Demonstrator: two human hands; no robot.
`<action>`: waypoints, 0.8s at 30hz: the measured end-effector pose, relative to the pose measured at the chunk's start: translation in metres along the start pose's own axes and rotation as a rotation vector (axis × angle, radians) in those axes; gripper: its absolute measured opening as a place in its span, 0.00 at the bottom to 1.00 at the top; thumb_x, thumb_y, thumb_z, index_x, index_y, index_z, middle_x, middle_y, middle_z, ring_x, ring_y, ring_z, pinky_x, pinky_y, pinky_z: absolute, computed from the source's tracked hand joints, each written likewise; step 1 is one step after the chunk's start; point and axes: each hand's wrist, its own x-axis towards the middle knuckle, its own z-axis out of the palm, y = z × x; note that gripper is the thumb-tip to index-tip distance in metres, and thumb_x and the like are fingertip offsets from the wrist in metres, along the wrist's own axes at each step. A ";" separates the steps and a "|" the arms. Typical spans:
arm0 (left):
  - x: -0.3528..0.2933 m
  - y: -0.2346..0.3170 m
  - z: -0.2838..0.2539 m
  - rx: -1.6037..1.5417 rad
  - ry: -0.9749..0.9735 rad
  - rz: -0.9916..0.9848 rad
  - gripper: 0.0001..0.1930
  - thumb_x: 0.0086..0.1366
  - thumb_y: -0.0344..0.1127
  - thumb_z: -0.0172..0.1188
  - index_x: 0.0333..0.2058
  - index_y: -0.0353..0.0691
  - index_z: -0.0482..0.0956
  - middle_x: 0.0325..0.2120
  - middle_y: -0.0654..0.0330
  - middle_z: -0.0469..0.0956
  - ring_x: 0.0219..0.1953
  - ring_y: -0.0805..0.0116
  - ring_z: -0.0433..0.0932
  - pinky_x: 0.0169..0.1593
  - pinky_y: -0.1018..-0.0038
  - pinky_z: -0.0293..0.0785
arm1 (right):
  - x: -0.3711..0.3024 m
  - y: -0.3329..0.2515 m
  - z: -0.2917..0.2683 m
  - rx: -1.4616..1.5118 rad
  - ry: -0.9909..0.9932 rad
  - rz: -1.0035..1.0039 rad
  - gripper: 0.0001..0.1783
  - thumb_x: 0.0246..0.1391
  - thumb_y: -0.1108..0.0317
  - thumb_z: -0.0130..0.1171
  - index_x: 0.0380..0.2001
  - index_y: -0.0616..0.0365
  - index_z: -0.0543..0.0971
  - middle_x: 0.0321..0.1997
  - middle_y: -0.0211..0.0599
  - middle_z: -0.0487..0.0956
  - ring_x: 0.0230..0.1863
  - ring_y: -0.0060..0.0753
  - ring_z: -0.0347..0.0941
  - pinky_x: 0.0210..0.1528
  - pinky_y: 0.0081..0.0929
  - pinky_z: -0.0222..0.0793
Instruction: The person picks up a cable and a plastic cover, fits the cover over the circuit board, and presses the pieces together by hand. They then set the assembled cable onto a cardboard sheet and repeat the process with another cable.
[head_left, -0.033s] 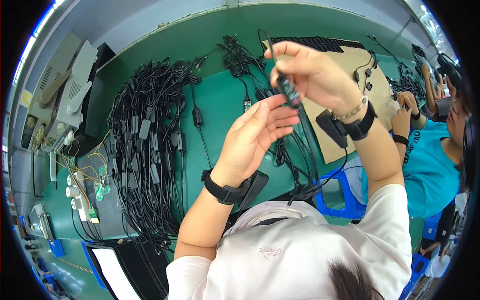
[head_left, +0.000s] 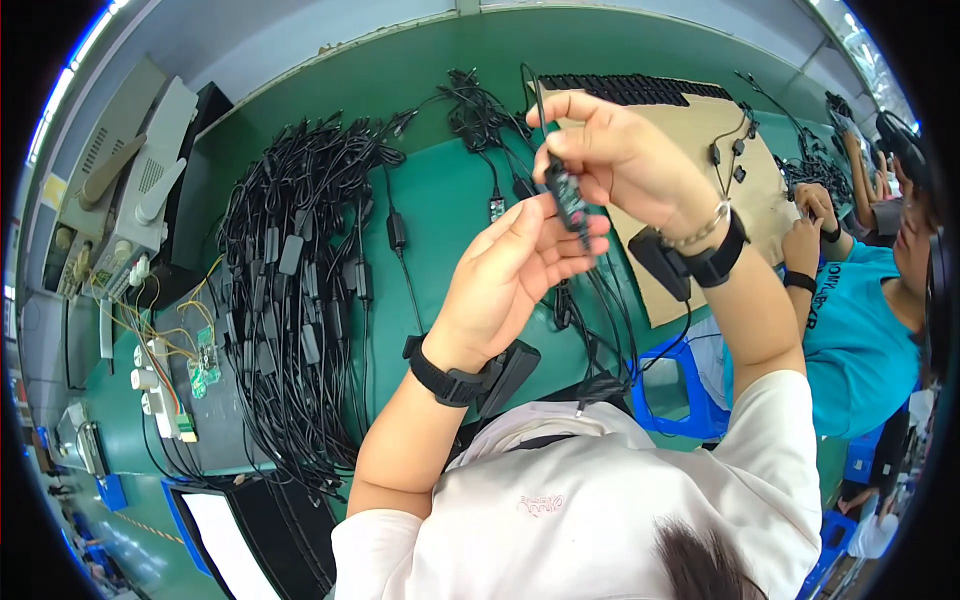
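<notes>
A small circuit board (head_left: 568,197) with a black cable hangs, slightly blurred, over the green table. The thumb and fingers of my right hand (head_left: 625,160) pinch the cable at the board's upper end. Beside the board's lower end is my left hand (head_left: 510,262), palm up, its fingers stretched and apart; the board overlaps its fingertips, and I cannot tell whether they touch. A loop of the cable (head_left: 527,72) rises above my right hand. Below, several black cables (head_left: 612,300) trail down toward my lap. Another bare board (head_left: 496,208) lies behind my left hand.
A big heap of black cables with inline boxes (head_left: 290,255) covers the table at left. Grey instruments (head_left: 140,170) and a wired green board (head_left: 205,365) stand beyond it. Cardboard (head_left: 670,280) lies at right, near a blue stool (head_left: 665,390) and a co-worker in a turquoise shirt (head_left: 855,320).
My right hand has lowered slightly, and the board has moved down a little with it, across my left fingertips. The left fingers have shifted slightly. The cables on the table look the same.
</notes>
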 end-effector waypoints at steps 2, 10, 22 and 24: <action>0.001 0.004 0.001 -0.106 -0.129 -0.061 0.18 0.65 0.42 0.46 0.44 0.33 0.68 0.38 0.52 0.74 0.40 0.67 0.74 0.45 0.73 0.70 | -0.005 0.008 0.003 -0.056 0.015 -0.046 0.14 0.52 0.68 0.52 0.42 0.58 0.67 0.29 0.34 0.76 0.25 0.15 0.66 0.23 0.10 0.62; -0.010 0.002 -0.009 0.083 -0.077 -0.048 0.15 0.63 0.36 0.49 0.45 0.33 0.67 0.35 0.54 0.75 0.32 0.72 0.75 0.39 0.77 0.73 | -0.008 0.033 0.006 -0.016 -0.010 -0.111 0.21 0.51 0.70 0.52 0.49 0.59 0.64 0.32 0.36 0.77 0.30 0.18 0.69 0.34 0.15 0.64; -0.016 -0.023 0.001 0.220 -0.156 -0.306 0.16 0.63 0.37 0.50 0.46 0.34 0.68 0.33 0.57 0.76 0.28 0.75 0.74 0.36 0.80 0.71 | -0.008 0.007 -0.047 -0.042 0.167 -0.045 0.27 0.51 0.70 0.47 0.55 0.64 0.60 0.27 0.32 0.74 0.27 0.20 0.66 0.32 0.16 0.62; -0.017 -0.025 0.002 0.212 -0.168 -0.317 0.16 0.63 0.37 0.50 0.46 0.34 0.68 0.33 0.57 0.76 0.28 0.75 0.74 0.35 0.80 0.71 | -0.008 0.007 -0.049 -0.052 0.168 -0.051 0.28 0.50 0.71 0.47 0.56 0.64 0.59 0.26 0.31 0.73 0.26 0.19 0.65 0.31 0.16 0.62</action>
